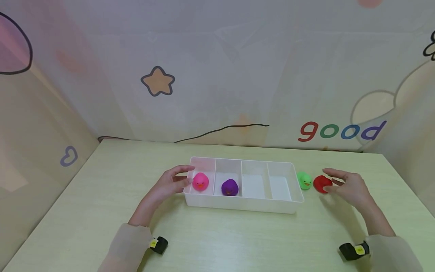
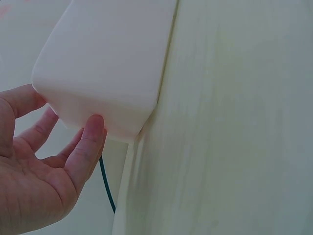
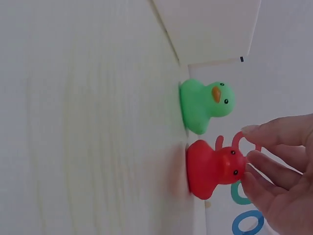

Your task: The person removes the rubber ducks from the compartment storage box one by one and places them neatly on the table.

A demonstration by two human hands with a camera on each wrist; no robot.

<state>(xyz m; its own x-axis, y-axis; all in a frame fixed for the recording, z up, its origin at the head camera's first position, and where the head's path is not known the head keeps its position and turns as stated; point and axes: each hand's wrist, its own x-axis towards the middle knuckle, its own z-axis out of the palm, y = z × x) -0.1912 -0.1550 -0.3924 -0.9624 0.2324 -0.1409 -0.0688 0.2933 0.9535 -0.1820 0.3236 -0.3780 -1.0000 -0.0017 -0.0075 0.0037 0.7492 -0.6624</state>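
A white divided tray [image 1: 239,204] stands on the table. My left hand [image 1: 174,179] touches its left end, thumb and fingers spread along the outer end wall [image 2: 110,110]. A pink toy duck [image 1: 200,182] sits in the leftmost compartment and a purple toy duck [image 1: 230,187] in the one beside it. Beyond the tray's right end is a green toy duck [image 1: 304,181], with a red toy duck [image 1: 321,184] to its right. My right hand [image 1: 350,187] is at the red duck, thumb and fingers apart about its head [image 3: 230,164]; firm contact cannot be made out.
The pale wooden table [image 1: 244,238] meets a printed backdrop [image 1: 217,83] at its back edge. Side panels of the same cloth stand left and right. Each wrist wears a small black camera, the left one [image 1: 159,245] and the right one [image 1: 353,251].
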